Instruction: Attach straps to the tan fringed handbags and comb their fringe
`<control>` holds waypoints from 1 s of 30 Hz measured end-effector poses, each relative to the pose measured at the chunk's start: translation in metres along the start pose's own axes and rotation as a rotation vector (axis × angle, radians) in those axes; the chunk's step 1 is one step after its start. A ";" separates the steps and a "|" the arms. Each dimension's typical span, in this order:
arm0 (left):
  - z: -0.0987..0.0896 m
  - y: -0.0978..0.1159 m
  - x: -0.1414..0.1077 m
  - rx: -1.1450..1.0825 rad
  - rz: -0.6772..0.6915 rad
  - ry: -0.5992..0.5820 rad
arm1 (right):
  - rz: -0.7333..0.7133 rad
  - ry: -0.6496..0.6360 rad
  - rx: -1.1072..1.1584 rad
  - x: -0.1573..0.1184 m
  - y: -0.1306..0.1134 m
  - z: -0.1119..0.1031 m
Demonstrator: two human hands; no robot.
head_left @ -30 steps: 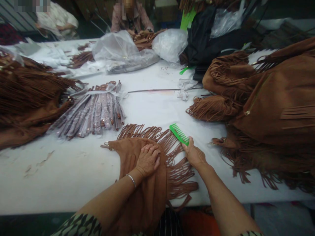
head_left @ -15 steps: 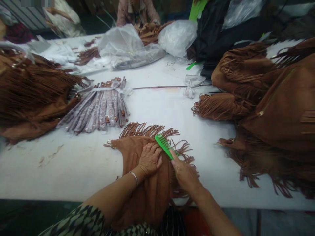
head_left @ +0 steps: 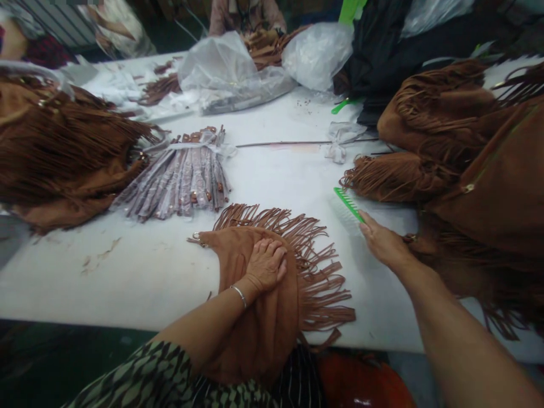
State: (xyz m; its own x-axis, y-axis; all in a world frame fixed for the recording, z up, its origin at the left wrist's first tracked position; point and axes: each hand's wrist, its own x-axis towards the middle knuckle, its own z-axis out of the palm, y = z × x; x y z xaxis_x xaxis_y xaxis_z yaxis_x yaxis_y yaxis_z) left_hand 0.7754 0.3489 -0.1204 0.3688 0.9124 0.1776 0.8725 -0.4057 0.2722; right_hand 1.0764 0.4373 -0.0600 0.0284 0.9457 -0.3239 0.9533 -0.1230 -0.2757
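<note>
A brown fringed bag [head_left: 238, 266] lies at the front edge of the white table, its fringe [head_left: 321, 289] spread toward the back and right. My left hand [head_left: 267, 264] rests flat on the bag's body, fingers spread, holding nothing. Off to the right, my right hand [head_left: 382, 241] grips one end of a green comb [head_left: 349, 205]. The comb is in the air beyond the fringe, touching neither it nor the bag.
Brown fringed bags are piled at the left [head_left: 63, 153] and right [head_left: 488, 187]. A plastic-wrapped bundle of straps [head_left: 182, 175] lies behind the bag. Clear plastic bags [head_left: 317, 56] and a person [head_left: 246, 17] are across the white table [head_left: 276, 181].
My right hand has moved the comb away from the fringe, to the right and back. The fringe at the right is now straighter. My left hand still presses on the bag.
</note>
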 end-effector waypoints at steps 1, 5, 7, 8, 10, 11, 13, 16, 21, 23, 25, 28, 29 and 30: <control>0.000 0.000 0.001 0.009 -0.001 -0.006 | -0.026 0.005 0.022 -0.008 -0.004 -0.002; 0.001 -0.006 0.009 0.044 0.001 -0.051 | 0.013 0.006 0.189 -0.091 -0.044 0.030; 0.002 -0.012 0.016 0.065 -0.007 -0.070 | 0.059 -0.151 0.290 -0.142 -0.067 0.062; 0.003 -0.016 0.021 0.076 -0.014 -0.076 | 0.046 -0.216 0.283 -0.163 -0.076 0.078; 0.004 -0.028 0.031 0.104 -0.039 -0.081 | 0.016 -0.253 0.199 -0.185 -0.083 0.102; 0.003 -0.035 0.036 0.122 -0.059 -0.078 | 0.031 -0.244 0.153 -0.185 -0.082 0.108; 0.001 -0.050 0.045 0.164 -0.113 -0.060 | 0.106 -0.194 0.061 -0.165 -0.067 0.108; -0.004 -0.069 0.052 0.215 -0.179 -0.035 | 0.206 -0.107 -0.029 -0.108 -0.027 0.076; -0.007 -0.077 0.049 0.261 -0.224 -0.040 | 0.240 -0.017 0.004 -0.050 0.017 0.016; -0.006 -0.075 0.049 0.276 -0.258 -0.039 | 0.154 -0.042 0.055 -0.060 0.000 0.017; -0.005 -0.073 0.050 0.283 -0.279 -0.044 | 0.057 -0.061 0.135 -0.086 -0.036 0.034; -0.005 -0.073 0.052 0.287 -0.286 -0.051 | -0.092 -0.064 0.289 -0.125 -0.095 0.073; -0.005 -0.074 0.053 0.291 -0.287 -0.051 | -0.109 -0.132 0.241 -0.131 -0.108 0.083; -0.005 -0.075 0.053 0.296 -0.289 -0.050 | -0.100 -0.175 0.189 -0.132 -0.115 0.091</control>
State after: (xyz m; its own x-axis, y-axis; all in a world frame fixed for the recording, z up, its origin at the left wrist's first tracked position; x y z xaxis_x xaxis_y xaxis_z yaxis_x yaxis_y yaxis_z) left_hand 0.7281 0.4271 -0.1266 0.1037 0.9909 0.0858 0.9942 -0.1057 0.0192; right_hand 0.9358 0.2989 -0.0676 -0.1314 0.8915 -0.4335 0.8755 -0.1007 -0.4726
